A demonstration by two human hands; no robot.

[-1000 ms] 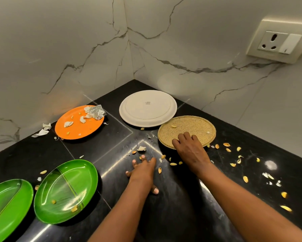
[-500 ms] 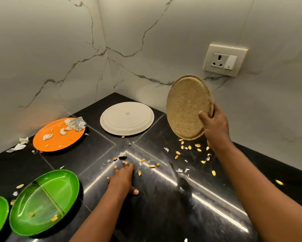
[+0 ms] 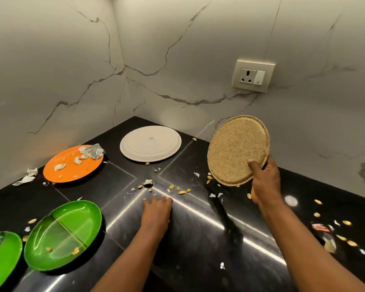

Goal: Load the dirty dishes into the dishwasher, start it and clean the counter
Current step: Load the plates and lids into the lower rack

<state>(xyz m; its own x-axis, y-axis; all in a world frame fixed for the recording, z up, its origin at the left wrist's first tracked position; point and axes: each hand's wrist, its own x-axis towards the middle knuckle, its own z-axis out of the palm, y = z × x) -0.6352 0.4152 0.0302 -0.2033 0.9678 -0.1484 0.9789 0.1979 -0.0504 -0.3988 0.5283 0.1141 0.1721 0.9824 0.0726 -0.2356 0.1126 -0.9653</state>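
Five plates show: my right hand [image 3: 264, 180] at centre right has its grip pinched on the speckled plate [image 3: 238, 150], tilted above the tabletop [image 3: 198, 239] probably to shed crumbs before loading, while my left hand [image 3: 157, 209] rests flat and empty by the scraps [image 3: 181, 192], likely to sweep them.

The black surface [image 3: 198, 249] lies bare at lower centre of the frame, between the two forearms. On the left, two green divided plates [image 3: 63, 234] and an orange plate [image 3: 72, 165] fill the room up to the marble wall [image 3: 50, 70]. A white plate [image 3: 150, 143] blocks the far corner. Seed shells [image 3: 181, 192] dot the middle, and more scraps [image 3: 344, 237] litter the lower right.
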